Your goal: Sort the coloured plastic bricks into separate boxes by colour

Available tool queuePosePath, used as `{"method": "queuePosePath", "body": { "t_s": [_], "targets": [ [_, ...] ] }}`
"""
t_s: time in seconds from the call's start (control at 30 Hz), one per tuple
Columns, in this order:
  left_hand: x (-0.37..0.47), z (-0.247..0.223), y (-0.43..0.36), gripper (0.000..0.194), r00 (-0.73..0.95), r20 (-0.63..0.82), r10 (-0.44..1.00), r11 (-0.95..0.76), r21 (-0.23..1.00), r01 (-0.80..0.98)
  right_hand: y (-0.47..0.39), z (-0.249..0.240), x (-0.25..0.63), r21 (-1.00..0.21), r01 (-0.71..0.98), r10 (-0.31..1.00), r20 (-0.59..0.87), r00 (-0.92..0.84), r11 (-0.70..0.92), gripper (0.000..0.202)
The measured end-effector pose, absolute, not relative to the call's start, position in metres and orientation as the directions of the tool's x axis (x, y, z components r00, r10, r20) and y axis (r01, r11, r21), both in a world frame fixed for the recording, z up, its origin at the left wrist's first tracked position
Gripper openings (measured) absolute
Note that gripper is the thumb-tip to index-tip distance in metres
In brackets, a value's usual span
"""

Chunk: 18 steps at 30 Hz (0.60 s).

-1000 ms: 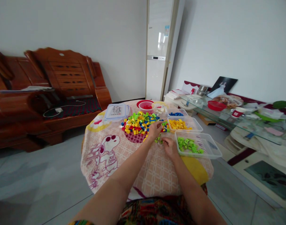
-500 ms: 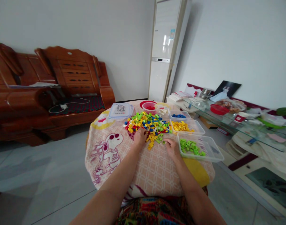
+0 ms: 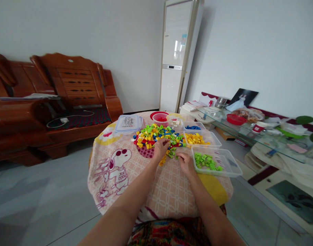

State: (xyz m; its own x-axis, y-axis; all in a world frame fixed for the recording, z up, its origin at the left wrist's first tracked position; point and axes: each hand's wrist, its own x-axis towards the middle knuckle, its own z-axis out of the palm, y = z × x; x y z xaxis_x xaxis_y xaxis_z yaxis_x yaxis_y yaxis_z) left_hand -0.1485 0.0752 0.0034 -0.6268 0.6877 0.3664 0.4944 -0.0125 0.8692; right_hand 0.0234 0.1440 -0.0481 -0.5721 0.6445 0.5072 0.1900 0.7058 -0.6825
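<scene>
A loose heap of small plastic toy bricks [image 3: 148,134] in yellow, green, blue, red and white lies on the cloth-covered table. My left hand [image 3: 161,147] reaches over the heap's near right part, fingers curled together at the bricks; what they hold is hidden. My right hand [image 3: 186,162] rests to the right with its fingers pinched, and a small green brick [image 3: 177,157] shows at the fingertips. Beside it stands a clear tray with green bricks [image 3: 207,162]. Behind that are a tray of yellow bricks [image 3: 196,139] and a smaller one of blue bricks [image 3: 192,127].
A round tub with red bricks [image 3: 160,119] stands at the back, with several white bricks [image 3: 175,123] beside it. At the back left lies a lidded clear box [image 3: 129,123]. A glass-topped cabinet [image 3: 261,136] runs along the right, a wooden bench [image 3: 79,85] at left.
My left hand has moved right across the near side of the heap, closer to my right hand. My right hand has stayed nearly in place. The view has shifted slightly.
</scene>
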Motion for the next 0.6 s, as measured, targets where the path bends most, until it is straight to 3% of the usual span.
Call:
{"method": "queuePosePath", "body": {
  "t_s": [0.13, 0.33, 0.4, 0.6],
  "targets": [
    [-0.128, 0.012, 0.115, 0.022, -0.565, 0.311, 0.764, -0.068, 0.91, 0.408, 0.145, -0.05, 0.022, -0.678, 0.17, 0.634, 0.526, -0.567, 0.715, 0.029],
    [-0.109, 0.025, 0.153, 0.055, -0.404, 0.334, 0.851, -0.253, 0.937, 0.243, 0.145, -0.049, 0.02, -0.666, 0.114, 0.601, 0.57, -0.56, 0.737, 0.027],
    [-0.112, 0.021, 0.145, 0.057, -0.426, 0.346, 0.836, -0.214, 0.92, 0.327, 0.144, -0.049, 0.02, -0.673, 0.123, 0.611, 0.561, -0.558, 0.73, 0.027],
    [-0.151, 0.002, 0.081, 0.034, -0.592, 0.5, 0.632, -0.008, 0.768, 0.64, 0.144, -0.049, 0.023, -0.693, 0.18, 0.647, 0.504, -0.572, 0.699, 0.028]
  ]
}}
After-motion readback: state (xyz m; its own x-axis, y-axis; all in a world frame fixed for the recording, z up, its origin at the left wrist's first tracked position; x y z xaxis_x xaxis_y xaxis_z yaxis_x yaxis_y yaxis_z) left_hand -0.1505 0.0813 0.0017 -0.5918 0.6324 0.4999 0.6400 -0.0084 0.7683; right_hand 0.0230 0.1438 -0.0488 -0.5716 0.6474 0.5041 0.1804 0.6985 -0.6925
